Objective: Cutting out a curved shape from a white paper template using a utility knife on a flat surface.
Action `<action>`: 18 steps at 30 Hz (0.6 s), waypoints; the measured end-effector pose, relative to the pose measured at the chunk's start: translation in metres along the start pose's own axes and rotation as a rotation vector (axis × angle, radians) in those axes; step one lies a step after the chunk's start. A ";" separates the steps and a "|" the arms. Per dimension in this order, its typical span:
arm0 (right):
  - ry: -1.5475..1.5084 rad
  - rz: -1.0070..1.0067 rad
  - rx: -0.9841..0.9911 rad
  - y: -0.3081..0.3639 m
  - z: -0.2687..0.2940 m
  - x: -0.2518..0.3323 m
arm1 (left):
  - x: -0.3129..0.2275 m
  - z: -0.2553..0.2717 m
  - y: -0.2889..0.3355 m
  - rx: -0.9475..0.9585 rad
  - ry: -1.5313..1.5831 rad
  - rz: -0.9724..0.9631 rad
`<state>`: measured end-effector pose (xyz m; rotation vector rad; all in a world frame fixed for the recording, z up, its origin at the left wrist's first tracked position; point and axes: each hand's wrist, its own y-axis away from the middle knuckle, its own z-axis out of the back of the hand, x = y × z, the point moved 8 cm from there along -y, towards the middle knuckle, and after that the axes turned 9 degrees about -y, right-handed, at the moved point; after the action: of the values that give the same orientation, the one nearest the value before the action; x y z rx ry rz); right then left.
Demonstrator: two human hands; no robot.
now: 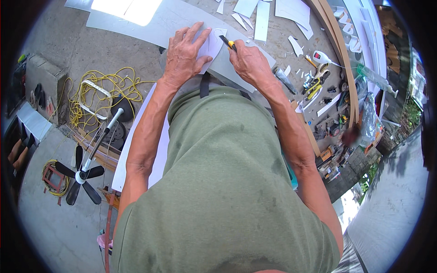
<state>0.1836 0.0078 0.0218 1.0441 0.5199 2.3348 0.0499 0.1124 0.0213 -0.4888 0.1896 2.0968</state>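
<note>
My left hand [185, 55] lies flat with its fingers apart, pressing on a small white sheet piece [212, 44] that has a curved outline drawn on it. In my right hand [250, 63] is a yellow and black utility knife [231, 44], its dark blade pointing up and left over the white piece, close to the drawn line. Whether the blade touches the surface I cannot tell. Both hands are over a long grey sheet [136, 32] in front of my body. Part of the white piece is hidden under my left hand.
White offcuts [261, 20] are scattered beyond my hands. Hand tools [314, 86] and a white bottle [321, 57] lie at the right, beside a curved brown strip [337, 38]. On the left are a tangled yellow cord [127, 84] and a black-bladed fan [80, 176].
</note>
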 end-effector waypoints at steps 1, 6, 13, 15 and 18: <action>0.001 0.000 0.001 -0.001 -0.001 0.001 | -0.002 -0.001 0.002 0.020 -0.012 -0.018; 0.041 0.023 0.034 -0.003 -0.005 0.002 | -0.010 0.000 0.008 0.050 -0.094 -0.034; 0.045 0.073 0.020 0.006 -0.005 0.009 | -0.016 -0.008 0.023 0.053 -0.134 0.016; 0.092 0.096 -0.007 0.007 -0.005 0.010 | -0.017 -0.011 0.027 0.049 -0.146 0.027; 0.121 0.114 -0.015 0.007 -0.005 0.011 | -0.020 -0.014 0.034 0.051 -0.127 0.039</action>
<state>0.1719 0.0079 0.0289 0.9528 0.4993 2.5096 0.0351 0.0739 0.0148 -0.3227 0.1793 2.1475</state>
